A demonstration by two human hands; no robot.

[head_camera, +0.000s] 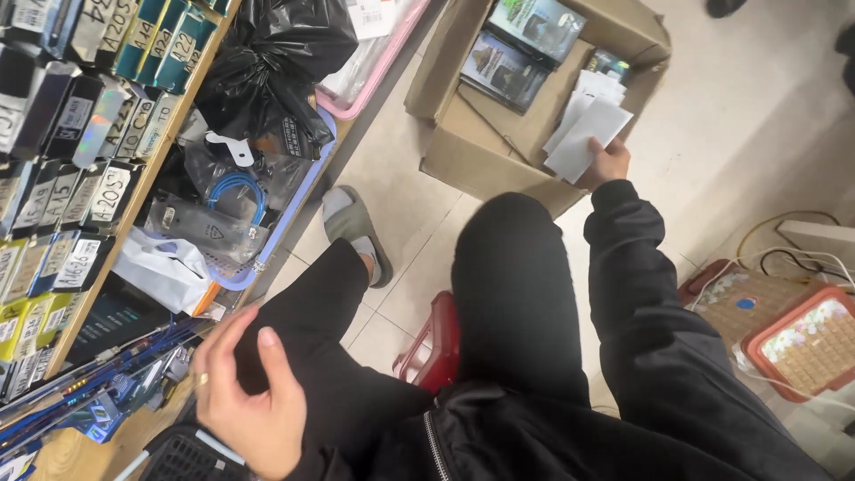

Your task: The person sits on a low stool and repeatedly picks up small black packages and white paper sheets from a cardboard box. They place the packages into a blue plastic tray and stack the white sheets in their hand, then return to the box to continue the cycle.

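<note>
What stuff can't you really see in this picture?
- Right hand: head view, fingers hidden behind the white cards it holds.
- Cardboard box: top cut off by the edge.
- Red stool: mostly hidden under the legs.
- Left hand: empty; things on the shelf blurred.

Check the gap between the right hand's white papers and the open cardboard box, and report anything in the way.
Nothing visible does. The right hand holds the white papers just over the cardboard box, at its open near edge.
</note>
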